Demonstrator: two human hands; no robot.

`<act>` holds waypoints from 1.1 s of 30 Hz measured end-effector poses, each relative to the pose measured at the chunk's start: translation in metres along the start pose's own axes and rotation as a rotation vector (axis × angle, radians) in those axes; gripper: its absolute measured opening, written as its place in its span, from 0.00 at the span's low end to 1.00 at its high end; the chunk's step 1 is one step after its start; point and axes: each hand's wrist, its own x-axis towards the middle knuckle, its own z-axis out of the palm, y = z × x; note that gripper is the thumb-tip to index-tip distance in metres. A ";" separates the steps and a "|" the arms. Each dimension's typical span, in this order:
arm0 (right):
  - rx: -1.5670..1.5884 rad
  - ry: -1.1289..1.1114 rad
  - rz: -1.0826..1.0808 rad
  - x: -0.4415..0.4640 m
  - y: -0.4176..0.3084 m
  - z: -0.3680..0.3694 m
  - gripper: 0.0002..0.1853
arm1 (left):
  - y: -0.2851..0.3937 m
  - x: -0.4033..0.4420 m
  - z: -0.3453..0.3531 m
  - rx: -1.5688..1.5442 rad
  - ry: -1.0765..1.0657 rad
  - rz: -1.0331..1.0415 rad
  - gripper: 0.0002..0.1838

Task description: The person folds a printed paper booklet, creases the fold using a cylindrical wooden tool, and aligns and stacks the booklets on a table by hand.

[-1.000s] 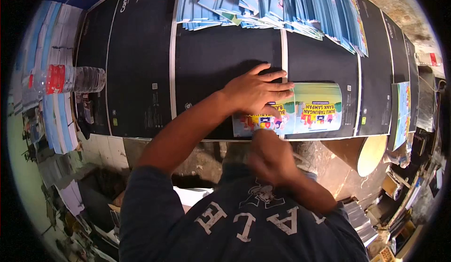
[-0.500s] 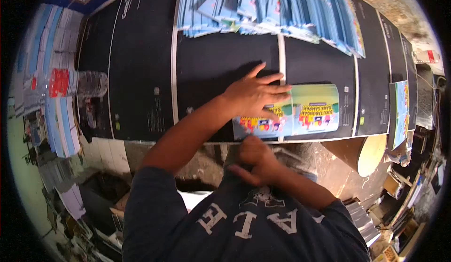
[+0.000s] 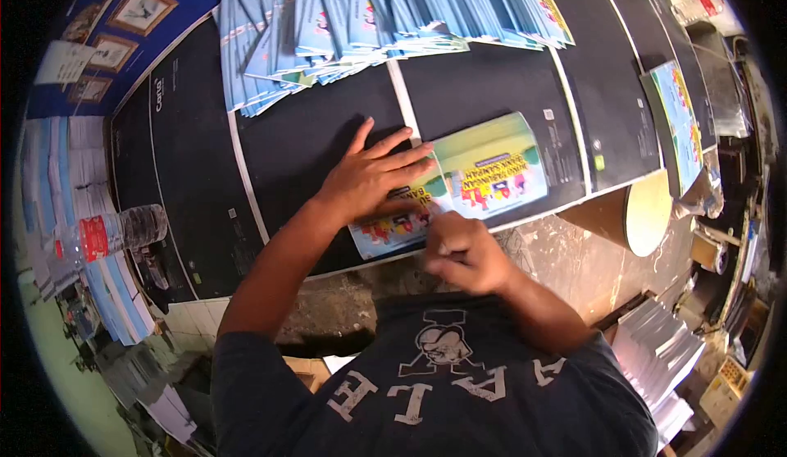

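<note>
Two piles of printed booklets lie side by side at the near edge of the black table. My left hand (image 3: pixel 361 180) rests flat, fingers spread, on the left booklet (image 3: pixel 381 236), covering part of its cover. To its right, the other booklet pile (image 3: pixel 498 174) shows yellow, green and blue covers with lettering. My right hand (image 3: pixel 471 256) is closed, just off the table edge by the left booklet's lower right corner; a small pale spot shows at its fingers, and what it grips is too small to name.
A long spread of blue booklets (image 3: pixel 344 22) covers the table's far side. Another booklet pile (image 3: pixel 676 121) lies at the right end. On the left are a water bottle (image 3: pixel 123 231) and paper stacks (image 3: pixel 123 293). A round-ended brown cylinder (image 3: pixel 646 215) stands below the table's right part.
The whole view has turned and shifted. My right hand has moved rightward and up to the booklet's corner, still closed. My left hand remains spread on the left booklet.
</note>
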 end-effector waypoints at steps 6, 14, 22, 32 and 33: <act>0.050 0.066 -0.046 -0.003 -0.009 0.001 0.10 | 0.020 0.023 -0.034 0.092 -0.097 0.034 0.36; -0.001 -0.028 -0.096 -0.004 -0.016 -0.014 0.16 | 0.040 0.069 -0.054 0.211 -0.384 0.171 0.40; -0.071 0.172 -0.255 -0.026 0.001 -0.052 0.16 | 0.058 0.079 -0.057 0.306 -0.451 0.047 0.27; 0.019 0.322 -0.189 -0.047 0.003 -0.094 0.19 | 0.060 0.085 -0.056 0.324 -0.602 -0.026 0.36; 0.020 0.320 -0.187 -0.049 -0.002 -0.096 0.19 | 0.061 0.085 -0.055 0.311 -0.563 -0.032 0.36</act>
